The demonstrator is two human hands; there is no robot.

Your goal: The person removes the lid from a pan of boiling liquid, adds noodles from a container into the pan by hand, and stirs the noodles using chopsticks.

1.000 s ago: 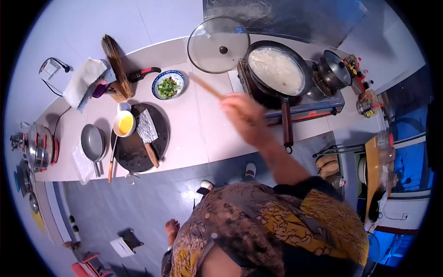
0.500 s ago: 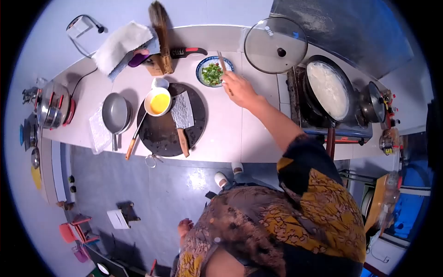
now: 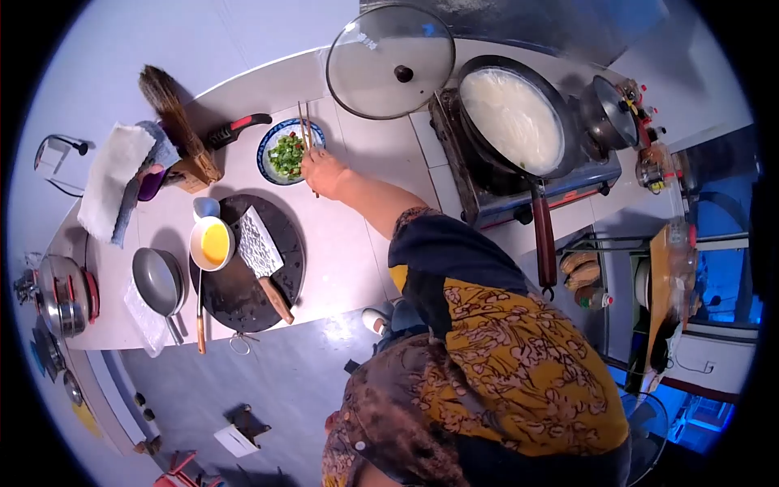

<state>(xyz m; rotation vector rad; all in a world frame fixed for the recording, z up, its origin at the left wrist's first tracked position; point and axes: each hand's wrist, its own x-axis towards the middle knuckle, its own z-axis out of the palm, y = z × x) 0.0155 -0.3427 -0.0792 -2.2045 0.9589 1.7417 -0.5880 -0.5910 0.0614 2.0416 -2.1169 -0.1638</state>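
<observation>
My right hand (image 3: pixel 324 172) is closed on a pair of chopsticks (image 3: pixel 306 130) at the right rim of a blue-and-white bowl (image 3: pixel 264 165). Chopped green pieces with a few red bits, the chopped greens (image 3: pixel 286 156), lie in that bowl. The chopsticks slant across the bowl's right side; whether their tips touch the greens I cannot tell. Only a sliver of my left hand (image 3: pixel 331 420) shows beside my shirt, its fingers hidden. On the stove to the right, a frying pan (image 3: pixel 542 219) holds a pale, whitish layer (image 3: pixel 513 118).
A glass lid (image 3: pixel 365 77) leans behind the counter. Left of my hand, a round black board (image 3: pixel 284 292) carries a cleaver (image 3: pixel 260 243) and a white ladle-like cup of yellow liquid (image 3: pixel 215 243). A small grey pan (image 3: pixel 154 280) sits farther left; a lidded pot (image 3: pixel 607 114) stands right.
The view has turned toward the stove, so the counter things sit farther left. My right hand stays by the bowl with the chopsticks; both sticks now show apart. My left hand has mostly gone behind my shirt.
</observation>
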